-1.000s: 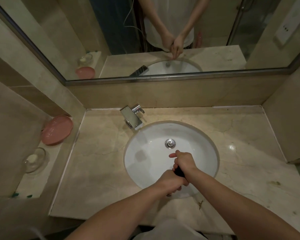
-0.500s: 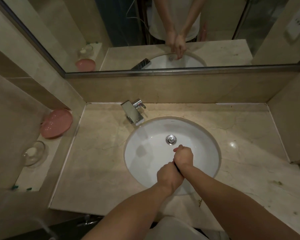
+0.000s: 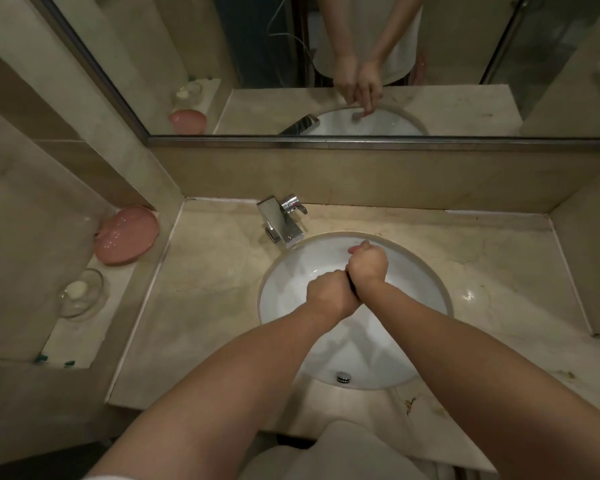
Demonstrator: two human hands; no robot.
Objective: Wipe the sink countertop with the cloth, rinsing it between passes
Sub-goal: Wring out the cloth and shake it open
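Both my fists are clenched together over the white sink basin (image 3: pixel 416 282). My left hand (image 3: pixel 329 294) and my right hand (image 3: pixel 368 266) press against each other, gripping a dark cloth (image 3: pixel 353 289), of which only a thin sliver shows between them. The beige marble countertop (image 3: pixel 208 306) surrounds the basin. The chrome faucet (image 3: pixel 279 220) stands at the basin's back left, a short way from my right hand; no water stream is visible.
A pink dish (image 3: pixel 127 235) and a glass soap dish (image 3: pixel 80 294) sit on a lower ledge at left. A mirror (image 3: pixel 361 64) spans the back wall. Walls close both sides. An overflow fitting (image 3: pixel 343 376) shows at the basin's near edge.
My joined hands have moved farther back over the basin, toward the faucet, staying clenched on the cloth. The view has tilted downward and closer.
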